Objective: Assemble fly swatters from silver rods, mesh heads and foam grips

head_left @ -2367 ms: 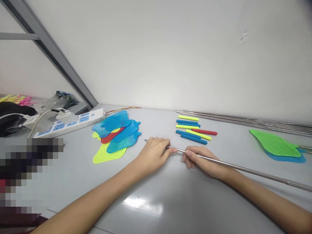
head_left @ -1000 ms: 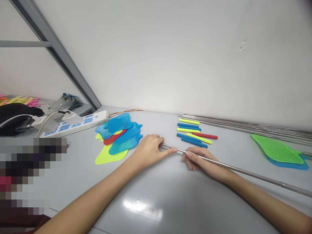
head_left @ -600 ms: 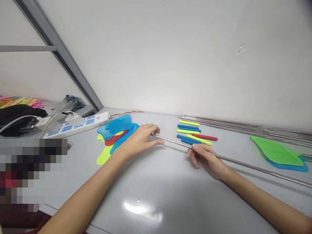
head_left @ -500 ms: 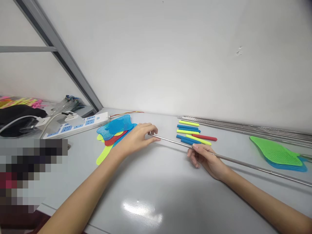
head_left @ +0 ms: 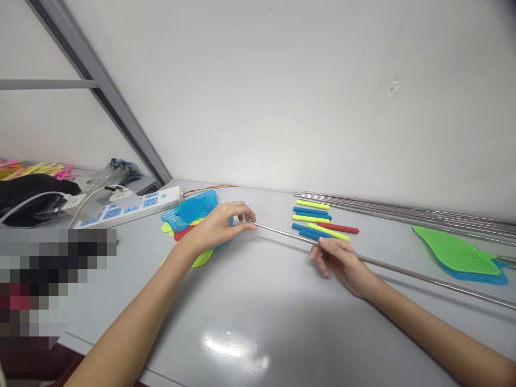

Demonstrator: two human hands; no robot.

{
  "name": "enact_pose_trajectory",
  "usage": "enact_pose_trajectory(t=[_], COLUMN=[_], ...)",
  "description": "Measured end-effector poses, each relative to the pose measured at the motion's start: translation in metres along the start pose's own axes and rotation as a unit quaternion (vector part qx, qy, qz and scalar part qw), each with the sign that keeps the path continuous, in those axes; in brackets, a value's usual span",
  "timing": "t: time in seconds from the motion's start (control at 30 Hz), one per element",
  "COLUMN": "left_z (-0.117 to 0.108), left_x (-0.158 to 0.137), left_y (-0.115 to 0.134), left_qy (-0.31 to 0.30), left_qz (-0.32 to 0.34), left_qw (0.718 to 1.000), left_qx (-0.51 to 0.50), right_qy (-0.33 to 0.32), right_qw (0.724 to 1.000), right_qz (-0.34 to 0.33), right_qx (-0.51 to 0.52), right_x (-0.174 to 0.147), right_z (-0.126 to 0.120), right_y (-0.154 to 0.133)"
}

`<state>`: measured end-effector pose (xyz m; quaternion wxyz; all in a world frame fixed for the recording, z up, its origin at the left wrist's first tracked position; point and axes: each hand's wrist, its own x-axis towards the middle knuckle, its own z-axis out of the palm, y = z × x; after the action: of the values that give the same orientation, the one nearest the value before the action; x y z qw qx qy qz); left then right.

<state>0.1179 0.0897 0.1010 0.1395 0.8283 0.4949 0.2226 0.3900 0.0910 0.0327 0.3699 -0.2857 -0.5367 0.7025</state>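
Observation:
A thin metal rod (head_left: pixel 387 264) slants across the table from the middle out past the right edge. My right hand (head_left: pixel 342 263) grips it part way along, thumb on top and fingers curled beneath. At the rod's left tip, my left hand (head_left: pixel 223 223) has thumb and fingertips closed around the end. Under and behind that hand lies a pile of perforated plastic fly swatter heads (head_left: pixel 193 209) in blue, yellow and red, partly hidden by the hand and wrist. Beyond the right hand are several coloured tube-shaped handles (head_left: pixel 310 217), yellow, blue and red.
Several metal rods (head_left: pixel 403 211) lie along the wall at the right. A green swatter head (head_left: pixel 459 252) overlaps a blue one (head_left: pixel 475 277) there. A white power strip (head_left: pixel 133 208) with plugged-in cords is on the left, near a grey metal frame (head_left: pixel 108 102).
My left hand has drawn back to the left, so its fingertips are now at the rod's very end. My right hand and the rod have hardly moved.

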Motion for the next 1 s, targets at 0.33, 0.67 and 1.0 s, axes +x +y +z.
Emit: enact_pose_trajectory(t=[0.33,0.67,1.0], left_z=[-0.003,0.004,0.020], left_x=[-0.001,-0.001,0.001], left_y=[-0.005,-0.009,-0.014], left_qy=[-0.001,-0.013,-0.041], left_qz=[-0.020,0.019,0.037], left_qw=[1.000,0.998,0.994], left_qx=[0.002,0.053,0.097], right_qy=[-0.002,-0.017,-0.038], right_qw=[1.000,1.000,0.999], right_qz=[0.003,0.009,0.029], right_qx=[0.000,0.006,-0.013], right_x=[-0.001,-0.001,0.000], right_z=[-0.001,0.001,-0.001], right_y=[0.001,-0.002,-0.001])
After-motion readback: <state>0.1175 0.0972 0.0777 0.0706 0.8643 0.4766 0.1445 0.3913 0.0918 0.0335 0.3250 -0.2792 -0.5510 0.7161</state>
